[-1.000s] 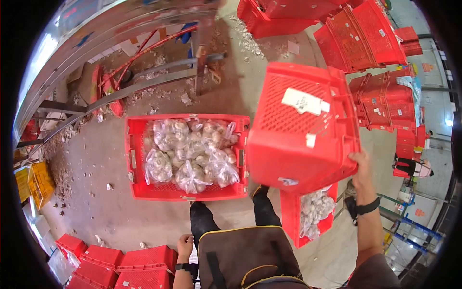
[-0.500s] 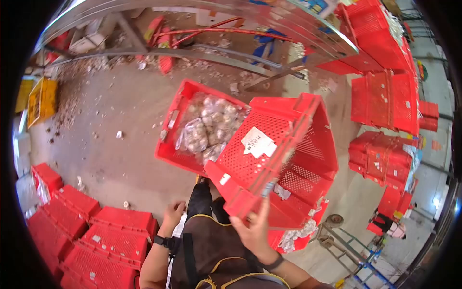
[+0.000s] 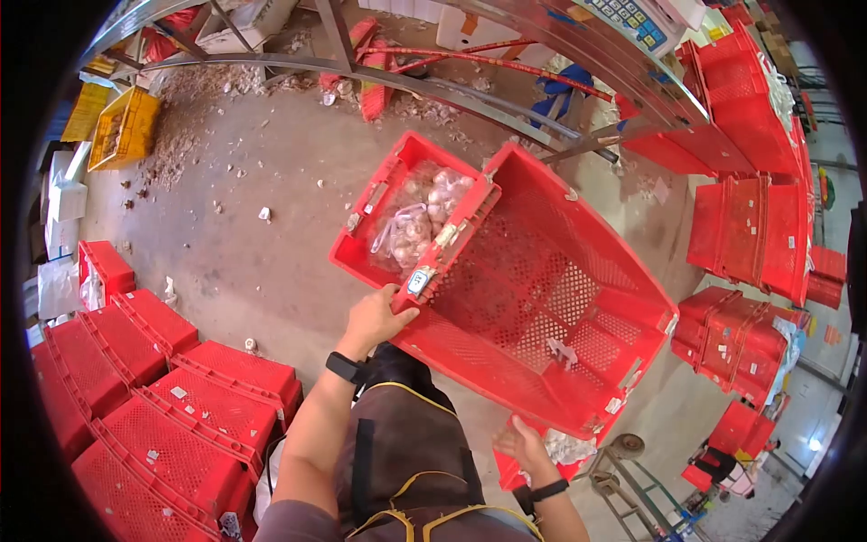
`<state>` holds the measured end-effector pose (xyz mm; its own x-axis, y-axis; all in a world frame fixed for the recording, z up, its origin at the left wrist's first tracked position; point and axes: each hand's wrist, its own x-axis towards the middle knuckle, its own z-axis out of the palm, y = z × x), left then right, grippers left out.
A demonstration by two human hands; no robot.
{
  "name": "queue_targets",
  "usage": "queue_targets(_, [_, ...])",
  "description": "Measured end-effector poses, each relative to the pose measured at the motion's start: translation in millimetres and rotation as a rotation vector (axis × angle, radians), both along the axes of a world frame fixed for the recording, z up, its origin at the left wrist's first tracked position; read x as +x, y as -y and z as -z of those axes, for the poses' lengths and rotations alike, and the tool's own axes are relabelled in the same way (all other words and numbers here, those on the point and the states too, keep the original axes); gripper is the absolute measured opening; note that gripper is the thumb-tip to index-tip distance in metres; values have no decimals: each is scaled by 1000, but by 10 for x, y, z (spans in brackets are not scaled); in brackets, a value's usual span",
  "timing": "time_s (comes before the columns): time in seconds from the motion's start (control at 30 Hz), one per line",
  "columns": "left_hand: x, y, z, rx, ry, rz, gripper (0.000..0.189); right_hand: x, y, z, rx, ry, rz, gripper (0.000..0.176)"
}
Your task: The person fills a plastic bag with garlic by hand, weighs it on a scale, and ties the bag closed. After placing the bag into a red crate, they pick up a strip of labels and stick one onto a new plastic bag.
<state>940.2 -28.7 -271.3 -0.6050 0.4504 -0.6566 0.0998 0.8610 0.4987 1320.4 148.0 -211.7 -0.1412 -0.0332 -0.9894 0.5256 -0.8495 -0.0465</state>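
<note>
A large red plastic crate (image 3: 542, 271) is in front of me, its inside facing up. A small pale scrap (image 3: 562, 352) lies in it. My left hand (image 3: 375, 321) is closed on this crate's near left corner, beside a white label (image 3: 418, 282). The crate's left end overlaps a second red crate (image 3: 359, 221), which holds clear bags of garlic bulbs (image 3: 411, 235) and is partly hidden. Below the large crate's near right side, my right hand (image 3: 524, 444) has its fingers apart and holds nothing. Close by it, whitish material (image 3: 571, 448) lies on another red crate (image 3: 510, 471).
Stacked red crates stand at lower left (image 3: 194, 434) and at right (image 3: 745, 230). A metal frame (image 3: 379, 68) crosses the far side, with a keypad device (image 3: 632, 23) above. A wheeled trolley (image 3: 628, 474) is at lower right, a yellow crate (image 3: 126, 126) far left. Another person (image 3: 727, 465) is far right.
The large crate has swung from tilted on its side to opening upward. My left hand has moved up onto its corner. My right hand has come off its rim and is lower right.
</note>
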Motion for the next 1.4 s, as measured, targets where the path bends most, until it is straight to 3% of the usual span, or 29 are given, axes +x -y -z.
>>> queue_targets(0.03, [19,0,-21,44,-64,36,44,287,-11,80,-134,90,15,49])
queue_targets(0.07, [41,6,-16,42,-73,35,44,373,14,85,-136,81,12,49])
queue_targets(0.13, [105,21,28,85,-100,35,33,419,1,138,13,163,426,57])
queue_targets(0.17, [201,33,-27,128,-142,63,29,409,-79,201,10,-124,543,58])
queue_targets(0.2, [367,69,-54,257,-195,58,31,366,-138,314,3,-121,548,58])
queue_targets(0.27, [750,72,-363,242,-138,87,42,152,-214,546,318,-78,877,46])
queue_targets(0.33, [981,67,-750,224,112,78,55,754,-333,984,399,3,731,41])
queue_targets(0.4, [1145,221,-726,297,133,110,73,925,-460,892,411,45,792,47])
queue_targets(0.47, [953,395,-812,191,423,173,69,436,-474,225,531,92,736,50])
queue_targets(0.53, [610,755,-727,317,494,390,58,618,-523,74,677,87,660,51])
queue_targets(0.57, [405,945,-672,325,411,465,47,637,-511,-68,747,80,600,51])
queue_targets(0.6, [82,1004,-744,205,408,464,43,627,-468,-270,825,80,544,52])
queue_targets(0.63, [-146,1143,-682,173,337,334,39,380,-419,-607,927,115,501,52])
queue_targets(0.67, [-384,1262,-576,303,255,181,33,171,-361,-886,1026,151,454,53])
queue_targets(0.73, [-864,1352,-515,225,367,-65,33,684,-527,-1136,1105,231,307,55])
queue_targets(0.77, [-1018,1428,-386,298,515,-124,48,531,-546,-1344,1146,249,257,58])
queue_targets(0.83, [-1152,1175,-536,402,550,-101,56,68,-732,-1760,1183,269,199,61])
queue_targets(0.9, [-1073,945,-657,500,570,-114,64,-155,-1013,-1963,1066,214,-122,61])
queue_targets(0.93, [-985,831,-701,619,707,-137,68,-516,-1061,-1986,1064,201,-140,61])
queue_targets(0.97, [-910,759,-733,744,837,-163,73,-996,-1036,-1953,1156,143,-375,60])
queue_targets(1.0, [-810,784,-744,716,883,-144,63,-1353,-1091,-1892,1244,77,-613,58])
queue_targets(1.07, [-801,864,-680,723,988,-463,51,-1801,-1363,-1667,1077,77,-734,55])
queue_targets(1.13, [-490,990,-457,764,838,-673,38,-2381,-1482,-1368,1050,-26,-762,54])
queue_targets(1.17, [-286,1092,-307,668,766,-703,33,-2666,-1505,-1230,1070,-123,-747,55])
queue_targets(1.23, [-40,1180,-341,578,689,-648,33,-3074,-1567,-1043,1030,-181,-843,55])
queue_targets(1.27, [164,1225,-334,637,725,-710,35,-3259,-1584,-968,993,-211,-922,55])
queue_targets(1.3, [393,1185,-377,539,775,-883,39,-3424,-1577,-892,984,-217,-947,55])
queue_targets(1.4, [1107,1045,-239,553,754,-924,39,-3926,-1627,-650,994,-259,-1132,55])
